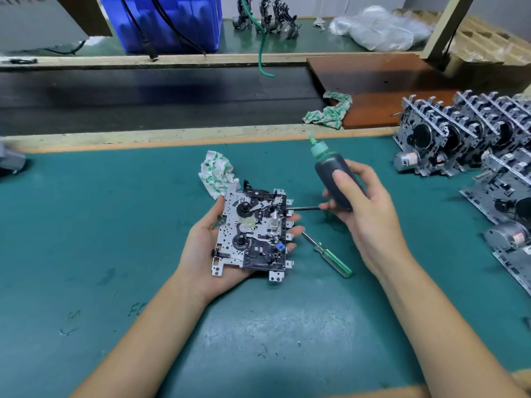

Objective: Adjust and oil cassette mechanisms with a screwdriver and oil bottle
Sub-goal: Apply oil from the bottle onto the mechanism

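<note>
My left hand (212, 254) cradles a cassette mechanism (253, 234) from below, face up, above the green mat. My right hand (365, 208) grips a dark oil bottle (334, 176) with a green nozzle that points up and away. The same hand's fingers also pinch a thin metal shaft (304, 208) whose tip touches the mechanism's right edge; what tool it belongs to is hidden. A screwdriver (330, 257) with a green handle lies on the mat just right of the mechanism, untouched.
A crumpled white-and-green cloth (217, 173) lies behind the mechanism, and another cloth (327, 112) rests by a brown board. Rows of cassette mechanisms (471, 139) with motors stand at the right. A blue crate (166, 21) and cables sit beyond the dark conveyor belt (143, 96).
</note>
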